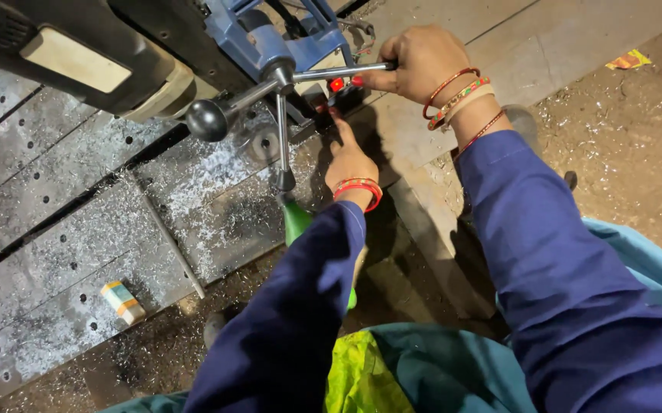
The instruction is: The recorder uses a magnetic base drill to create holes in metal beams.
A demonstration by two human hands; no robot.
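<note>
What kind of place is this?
Probably a metal workshop. The right hand grips a drill machine's feed handle, and metal shavings cover steel plates with drilled holes.

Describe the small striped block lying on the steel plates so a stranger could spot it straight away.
Start at the blue drill machine at the top and follow the perforated steel plates down toward the lower left. Near the plates' lower edge, among metal shavings, lies the small block. It is the only banded thing there, pale with teal and orange stripes, lying well apart from both hands.

hands 2 [423, 61] | drill press 1 [270, 38] | feed handles 3 [208, 118] (1 gripped) | small striped box 1 [123, 300]
</note>
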